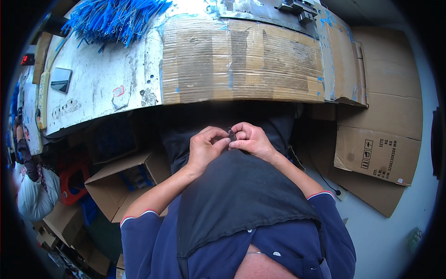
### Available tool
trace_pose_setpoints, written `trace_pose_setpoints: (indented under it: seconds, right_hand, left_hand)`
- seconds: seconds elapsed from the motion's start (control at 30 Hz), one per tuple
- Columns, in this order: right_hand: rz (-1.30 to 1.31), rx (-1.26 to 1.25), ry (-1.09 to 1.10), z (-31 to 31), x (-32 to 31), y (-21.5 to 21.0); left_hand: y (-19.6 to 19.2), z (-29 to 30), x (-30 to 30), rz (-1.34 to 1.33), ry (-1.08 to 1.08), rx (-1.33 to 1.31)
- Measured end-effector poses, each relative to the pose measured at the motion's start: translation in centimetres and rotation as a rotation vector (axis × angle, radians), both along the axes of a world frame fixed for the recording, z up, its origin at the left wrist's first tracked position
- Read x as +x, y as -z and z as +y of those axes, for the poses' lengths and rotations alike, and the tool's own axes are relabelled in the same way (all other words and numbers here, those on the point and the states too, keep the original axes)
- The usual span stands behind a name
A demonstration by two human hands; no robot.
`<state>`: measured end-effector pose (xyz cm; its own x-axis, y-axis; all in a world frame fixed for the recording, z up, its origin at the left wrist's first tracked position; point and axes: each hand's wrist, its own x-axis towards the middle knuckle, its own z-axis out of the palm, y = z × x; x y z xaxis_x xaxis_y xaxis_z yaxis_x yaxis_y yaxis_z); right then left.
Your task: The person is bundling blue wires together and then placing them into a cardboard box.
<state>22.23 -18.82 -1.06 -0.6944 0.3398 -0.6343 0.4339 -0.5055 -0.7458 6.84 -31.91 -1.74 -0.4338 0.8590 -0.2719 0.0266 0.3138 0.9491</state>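
Note:
Above my lap, in front of the black apron (232,200), both hands meet at a small dark piece (232,135), too small to name. My left hand (206,145) pinches it from the left with thumb and forefinger. From the other side my right hand (253,141) grips it, thumb low and fingers curled above. The piece stands roughly upright between the fingertips, which cover part of it.
Beyond my hands is a worktable with taped cardboard (241,60) on top. A heap of blue strips with wire ends (118,18) lies far left, near a phone-like slab (61,80). Open cartons (127,183) stand lower left; flattened cardboard (376,153) leans right. Another person's sleeve (39,195) shows far left.

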Motion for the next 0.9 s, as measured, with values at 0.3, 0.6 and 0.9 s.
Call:
trace_pose_setpoints:
  seconds: [0.3,0.6,0.9]
  right_hand:
    - [0.018,-0.019,0.01,-0.1,-0.2,-0.2]
    - [0.025,-0.037,-0.041,0.0,-0.3,0.0]
    - [0.038,-0.189,0.038,0.3,0.2,-0.1]
  left_hand:
    - [2.3,0.1,-0.3,-0.139,0.136,-0.099]
    - [4.2,-0.4,-0.4,-0.743,0.067,-0.091]
    - [4.3,0.4,-0.2,-0.4,0.089,0.052]
